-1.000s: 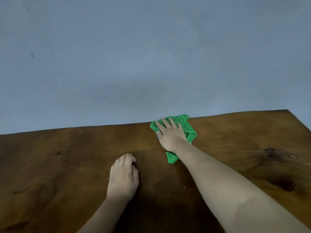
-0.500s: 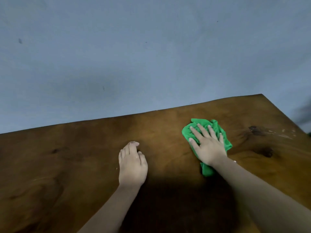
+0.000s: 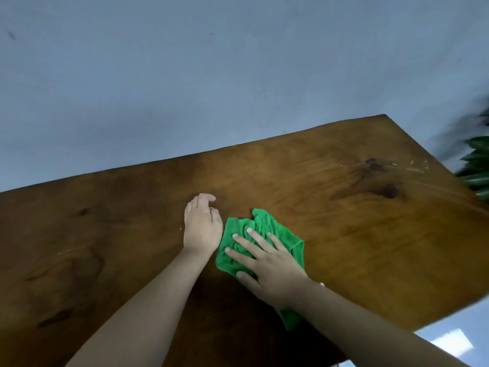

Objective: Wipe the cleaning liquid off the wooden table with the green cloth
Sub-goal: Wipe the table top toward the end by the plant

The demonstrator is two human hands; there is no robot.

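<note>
A crumpled green cloth point(image 3: 275, 231) lies on the wooden table point(image 3: 344, 234) near its middle. My right hand point(image 3: 267, 266) presses flat on the cloth with fingers spread, covering most of it; a tail of cloth sticks out under the wrist. My left hand point(image 3: 202, 226) rests on the bare wood just left of the cloth, fingers loosely curled, holding nothing. Faint pale streaks of liquid point(image 3: 412, 166) show near the table's far right corner.
A grey-blue wall point(image 3: 211, 75) stands right behind the table's far edge. Green plant leaves point(image 3: 476, 165) blur past the right edge of the table. The table's right edge drops to a pale floor point(image 3: 449, 343) at lower right.
My right hand has dragged the cloth back toward me and to the left, from the far right area to beside my left hand. The view has tilted, showing more of the table's right edge.
</note>
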